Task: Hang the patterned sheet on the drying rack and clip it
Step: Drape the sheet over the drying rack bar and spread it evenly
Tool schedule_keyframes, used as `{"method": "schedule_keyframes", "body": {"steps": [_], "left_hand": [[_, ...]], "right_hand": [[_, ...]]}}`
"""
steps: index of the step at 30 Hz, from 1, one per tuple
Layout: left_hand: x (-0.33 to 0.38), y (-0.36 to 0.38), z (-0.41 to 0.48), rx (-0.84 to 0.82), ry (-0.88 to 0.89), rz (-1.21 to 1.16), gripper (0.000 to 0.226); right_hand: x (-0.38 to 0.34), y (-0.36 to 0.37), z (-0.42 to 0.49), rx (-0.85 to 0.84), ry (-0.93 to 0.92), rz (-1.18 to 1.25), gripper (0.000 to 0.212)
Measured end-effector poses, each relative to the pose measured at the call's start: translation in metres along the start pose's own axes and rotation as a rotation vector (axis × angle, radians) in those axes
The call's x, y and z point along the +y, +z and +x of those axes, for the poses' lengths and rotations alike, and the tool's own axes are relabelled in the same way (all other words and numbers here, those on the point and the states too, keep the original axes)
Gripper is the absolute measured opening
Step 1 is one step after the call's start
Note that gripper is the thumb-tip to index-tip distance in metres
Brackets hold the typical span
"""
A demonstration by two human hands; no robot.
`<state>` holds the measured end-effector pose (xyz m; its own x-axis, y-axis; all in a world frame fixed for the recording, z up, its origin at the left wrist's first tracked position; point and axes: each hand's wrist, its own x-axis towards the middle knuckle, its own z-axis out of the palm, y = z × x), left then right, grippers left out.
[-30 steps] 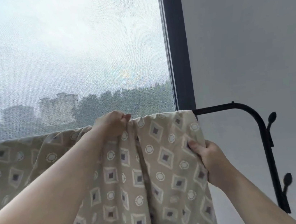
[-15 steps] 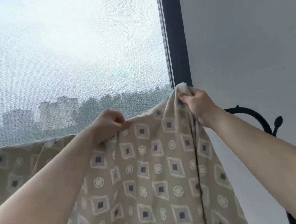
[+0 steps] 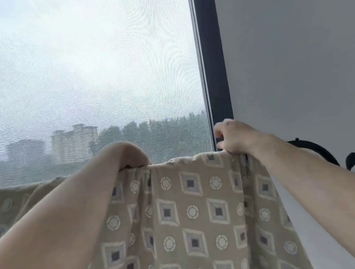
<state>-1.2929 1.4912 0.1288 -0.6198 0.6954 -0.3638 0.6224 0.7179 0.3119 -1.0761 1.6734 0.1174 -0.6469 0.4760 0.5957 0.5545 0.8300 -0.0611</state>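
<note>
STEP: spreading patterned sheet over drying rack rail, near window | RIGHT: right hand at sheet's right corner, fingers loosely curled, hold unclear | LEFT: left hand hooked over fold, fingers hidden | ADVICE: draw fold taut and level before clipping

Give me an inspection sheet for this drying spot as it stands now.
Surface: nothing seen; no table in view.
Job's things: patterned sheet draped over the drying rack, whose black curved end shows at right; no clip seen.
Clutter: nothing seen.
Hands: left hand bent over the sheet's top edge, fingers hidden; right hand at its top right corner, fingers curled, grip unclear.
Cables: nothing seen.
Surroundings: mesh-screened window, dark window frame, grey wall.
</note>
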Motion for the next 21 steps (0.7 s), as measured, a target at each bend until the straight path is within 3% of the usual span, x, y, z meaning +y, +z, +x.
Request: {"method": "schedule_keyframes", "body": {"steps": [1,2,4,6,9,11,14,15,21], "left_hand": [[0.003,0.0,0.0,-0.023,-0.001,0.029,0.035],[0.006,0.001,-0.001,-0.025,-0.007,0.072,0.029],[0.013,0.004,-0.003,0.009,-0.008,0.151,0.019],[0.014,0.006,-0.001,0.041,-0.01,0.153,0.02],[0.016,0.01,0.003,0.074,0.021,0.105,0.016],[0.018,0.014,-0.003,0.266,0.146,0.098,0.014],[0.013,0.023,-0.027,0.826,0.354,0.177,0.039],[0.007,0.027,-0.034,0.898,0.383,0.167,0.047],[-0.047,0.05,-0.034,0.822,0.409,0.185,0.064]], "right_hand": [[-0.004,-0.002,-0.005,0.068,-0.121,-0.028,0.013],[-0.011,-0.003,-0.011,0.066,-0.189,0.002,0.029],[-0.027,-0.002,-0.024,-0.1,-0.204,0.117,0.053],[-0.04,0.008,-0.034,-0.202,-0.196,0.062,0.059],[-0.042,0.014,-0.037,-0.149,-0.18,-0.023,0.058],[-0.039,0.015,-0.033,-0.138,-0.165,-0.013,0.059],[-0.036,0.018,-0.026,-0.15,-0.143,-0.01,0.066],[-0.036,0.02,-0.024,-0.145,-0.139,-0.013,0.068],[-0.023,0.026,-0.015,-0.14,-0.114,0.032,0.068]]}}
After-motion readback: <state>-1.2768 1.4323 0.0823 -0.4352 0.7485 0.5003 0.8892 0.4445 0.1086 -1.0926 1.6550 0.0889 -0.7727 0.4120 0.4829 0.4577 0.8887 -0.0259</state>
